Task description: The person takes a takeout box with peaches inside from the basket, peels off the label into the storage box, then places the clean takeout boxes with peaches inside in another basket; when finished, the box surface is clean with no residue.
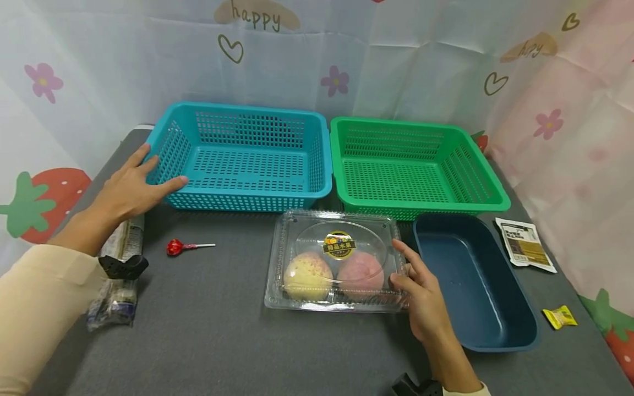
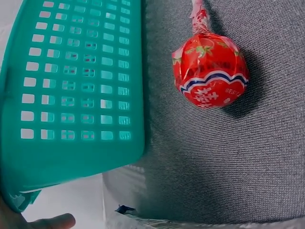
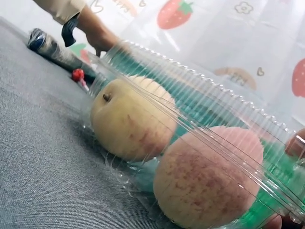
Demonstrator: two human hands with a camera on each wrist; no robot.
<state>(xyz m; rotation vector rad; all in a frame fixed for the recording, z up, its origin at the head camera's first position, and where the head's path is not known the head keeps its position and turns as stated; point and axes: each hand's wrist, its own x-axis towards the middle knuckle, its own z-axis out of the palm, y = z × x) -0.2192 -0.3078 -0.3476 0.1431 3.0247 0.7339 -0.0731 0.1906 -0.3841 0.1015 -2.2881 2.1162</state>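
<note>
In the head view, a soft, fairly even light is spread; the curtain (image 1: 277, 77) is shown palest, while the grey table (image 1: 213, 341) is kept darker; dim shadows are cast below the left sleeve (image 1: 44, 308) and beside the right hand (image 1: 423, 297); small glints are thrown back by the clear box (image 1: 274, 275), and a pale streak by the dark blue tray (image 1: 460, 275); the outer edges are stretched. In the left wrist view, the lollipop (image 2: 209, 71) is caught sharply, its soft shadow laid to the right; the blue basket (image 2: 71, 157) is tinted teal. In the right wrist view, the peaches (image 3: 133, 119) are slightly softened; bright lines are reflected along the box's ridges; the background is blurred.
</note>
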